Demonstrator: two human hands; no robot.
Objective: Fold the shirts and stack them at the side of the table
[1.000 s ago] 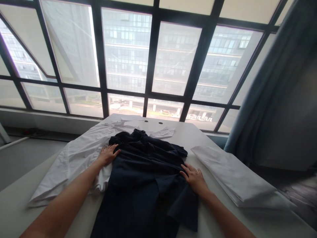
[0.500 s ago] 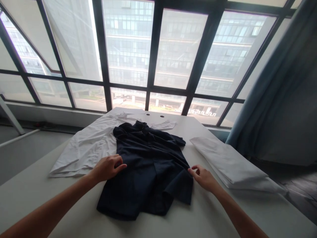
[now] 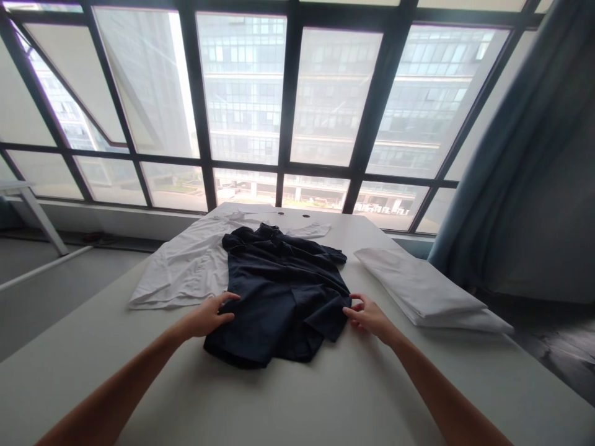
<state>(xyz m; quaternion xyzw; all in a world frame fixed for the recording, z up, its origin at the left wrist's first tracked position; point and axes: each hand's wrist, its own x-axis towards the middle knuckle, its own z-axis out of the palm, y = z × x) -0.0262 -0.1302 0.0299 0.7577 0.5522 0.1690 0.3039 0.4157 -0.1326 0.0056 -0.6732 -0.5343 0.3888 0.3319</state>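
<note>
Head view: left hand (image 3: 209, 317) and right hand (image 3: 369, 317) slid down the dark shirt (image 3: 283, 291); each now pinches a lower side edge, hem bunched.

Dark navy shirt (image 3: 283, 291) — rumpled, lying flat mid-table, overlapping white garment (image 3: 186, 269)

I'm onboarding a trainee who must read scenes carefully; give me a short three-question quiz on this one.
1. Which garment do the left hand and right hand both touch?
2. True or false: the dark shirt lies partly on the white shirt.
3. The folded white cloth lies: A) on the right hand's side B) under the dark shirt C) against the window glass.

Key: 1 the dark shirt; 2 true; 3 A.
</note>
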